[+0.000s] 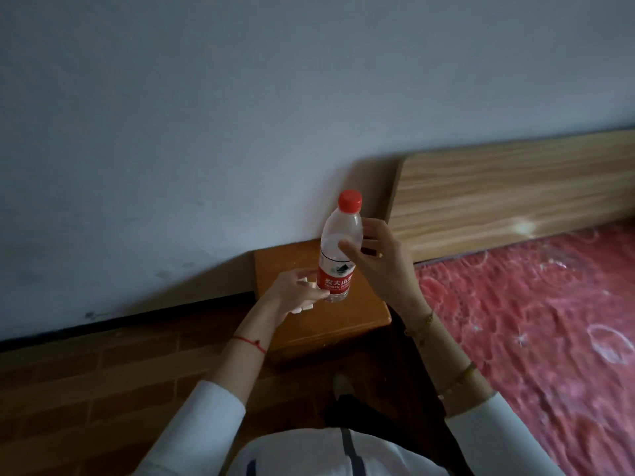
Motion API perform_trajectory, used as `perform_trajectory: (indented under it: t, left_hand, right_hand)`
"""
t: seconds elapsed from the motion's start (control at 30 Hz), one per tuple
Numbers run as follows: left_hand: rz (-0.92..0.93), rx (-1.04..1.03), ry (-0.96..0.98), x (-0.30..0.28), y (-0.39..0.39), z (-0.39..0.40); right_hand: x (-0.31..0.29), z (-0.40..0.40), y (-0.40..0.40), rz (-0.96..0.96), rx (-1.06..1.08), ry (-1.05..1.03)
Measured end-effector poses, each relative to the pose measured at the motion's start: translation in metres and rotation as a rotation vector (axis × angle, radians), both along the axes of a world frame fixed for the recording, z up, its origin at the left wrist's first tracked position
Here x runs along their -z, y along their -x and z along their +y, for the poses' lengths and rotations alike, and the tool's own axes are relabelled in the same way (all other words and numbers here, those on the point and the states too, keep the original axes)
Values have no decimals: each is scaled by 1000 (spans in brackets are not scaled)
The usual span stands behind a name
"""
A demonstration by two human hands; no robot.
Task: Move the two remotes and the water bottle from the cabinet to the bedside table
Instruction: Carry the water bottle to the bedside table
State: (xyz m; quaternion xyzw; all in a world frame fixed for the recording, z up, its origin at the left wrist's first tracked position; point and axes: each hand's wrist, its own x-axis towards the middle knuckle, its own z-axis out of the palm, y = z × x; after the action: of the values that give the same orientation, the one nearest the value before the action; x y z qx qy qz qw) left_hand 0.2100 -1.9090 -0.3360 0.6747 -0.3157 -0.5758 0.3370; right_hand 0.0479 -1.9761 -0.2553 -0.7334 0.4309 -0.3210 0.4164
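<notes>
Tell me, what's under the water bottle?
The orange bedside table is under the water bottle. The left hand covers its base, so whether it touches the table is hidden. No remotes show.

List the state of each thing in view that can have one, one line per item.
Water bottle: upright, red cap on, partly filled, over the bedside table.
Right hand: open, thumb and fingers at the bottle's upper part.
Left hand: half open, fingers at the bottle's base.
Bedside table: no remotes visible on it.
</notes>
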Motion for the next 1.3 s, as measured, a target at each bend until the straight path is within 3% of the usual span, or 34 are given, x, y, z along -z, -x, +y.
perform_trajectory:
  t: [0.23, 0.47, 1.0, 1.3]
  left_hand:
    - [46, 71, -94, 17, 1, -103]
    - [-117, 144, -121, 71, -11, -166]
    - [-351, 123, -91, 314, -28, -172]
    - [-431, 77, 26, 364, -35, -173]
  right_hand:
    - [41, -106, -11, 65, -106, 10]
    - [102, -177, -32, 94, -206, -33]
    - [334, -209, -53, 130, -233, -172]
    - [402, -210, -56, 177, -229, -151]
